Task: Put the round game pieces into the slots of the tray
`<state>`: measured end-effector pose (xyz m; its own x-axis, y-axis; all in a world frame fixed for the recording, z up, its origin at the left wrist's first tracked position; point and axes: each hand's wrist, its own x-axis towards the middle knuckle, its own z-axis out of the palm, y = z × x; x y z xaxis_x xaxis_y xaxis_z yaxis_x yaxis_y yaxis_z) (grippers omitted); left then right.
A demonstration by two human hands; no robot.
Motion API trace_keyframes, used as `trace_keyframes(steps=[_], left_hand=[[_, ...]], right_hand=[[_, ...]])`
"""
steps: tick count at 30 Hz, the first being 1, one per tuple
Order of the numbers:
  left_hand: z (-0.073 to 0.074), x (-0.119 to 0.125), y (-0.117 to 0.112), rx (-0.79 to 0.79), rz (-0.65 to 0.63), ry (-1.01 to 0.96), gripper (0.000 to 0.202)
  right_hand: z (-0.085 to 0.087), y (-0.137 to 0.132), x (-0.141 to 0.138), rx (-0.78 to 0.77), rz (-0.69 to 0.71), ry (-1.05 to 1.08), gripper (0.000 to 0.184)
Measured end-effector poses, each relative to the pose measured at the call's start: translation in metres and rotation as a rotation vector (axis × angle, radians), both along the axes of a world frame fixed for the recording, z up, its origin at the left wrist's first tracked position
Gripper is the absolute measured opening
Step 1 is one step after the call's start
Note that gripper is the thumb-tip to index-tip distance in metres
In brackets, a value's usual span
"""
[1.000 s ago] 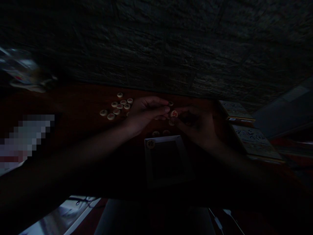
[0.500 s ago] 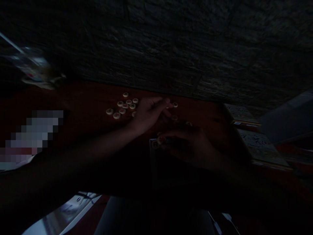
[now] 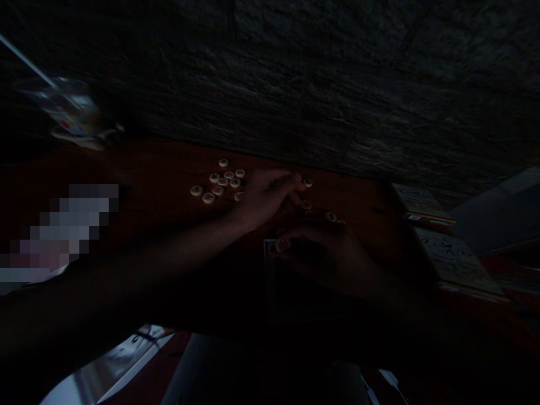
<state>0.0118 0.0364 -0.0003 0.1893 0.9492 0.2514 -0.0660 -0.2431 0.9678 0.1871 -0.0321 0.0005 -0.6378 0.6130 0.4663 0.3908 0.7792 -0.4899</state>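
Note:
Several round xiangqi pieces (image 3: 217,191) lie loose on the dark reddish-brown table (image 3: 156,169), left of my left hand (image 3: 270,194). That hand's visible fingers are bent and apart. One fingertip is at a xiangqi piece near the wall (image 3: 307,183), and another piece (image 3: 306,205) lies by the lower finger. Closer to me, my right hand (image 3: 333,247) pinches a red-marked xiangqi piece (image 3: 283,245) at the corner of a dark shallow box (image 3: 267,281). Beside it another piece (image 3: 273,249) sits at that corner. Deep shadow hides the box's inside and most right fingers.
Two flat patterned boxes (image 3: 458,256) lie at the table's right side. A clear plastic cup with a straw (image 3: 76,112) stands at the back left. A stone-textured wall (image 3: 270,84) runs behind the table. My legs (image 3: 202,365) are below the front edge.
The view has shifted slightly. My left fingertips have moved right to the piece near the wall. My right hand has lowered a little with its piece, uncovering more of the pieces behind it.

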Motion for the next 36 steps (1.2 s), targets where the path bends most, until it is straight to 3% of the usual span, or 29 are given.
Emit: trace_keyframes(steps=[6, 9, 14, 16, 20, 24, 31, 36], left_hand=[[0.000, -0.001, 0.000, -0.007, -0.016, -0.013, 0.026], [0.000, -0.001, -0.001, 0.012, -0.009, -0.008, 0.026], [-0.001, -0.001, -0.001, -0.015, -0.068, -0.045, 0.027], [-0.002, -0.002, -0.001, -0.031, -0.093, -0.060, 0.027], [-0.002, -0.002, -0.001, -0.035, -0.100, -0.080, 0.026], [0.001, -0.002, -0.002, -0.020, -0.079, -0.082, 0.026], [0.003, -0.001, -0.003, -0.015, -0.036, -0.042, 0.025], [-0.001, -0.002, 0.000, -0.009, -0.055, -0.035, 0.025]], right_hand=[[-0.001, 0.000, 0.004, -0.060, -0.037, 0.050, 0.020], [0.000, 0.003, 0.005, -0.290, -0.068, 0.224, 0.022], [0.005, 0.015, 0.010, -0.873, -0.127, 0.703, 0.015], [0.006, 0.020, 0.012, -0.980, -0.111, 0.806, 0.012], [0.007, 0.023, 0.014, -1.038, -0.118, 0.834, 0.015], [0.004, 0.017, 0.011, -0.920, -0.113, 0.736, 0.018], [0.000, 0.000, 0.002, -0.232, -0.045, 0.152, 0.017], [0.002, 0.001, -0.004, 0.021, -0.004, 0.032, 0.016]])
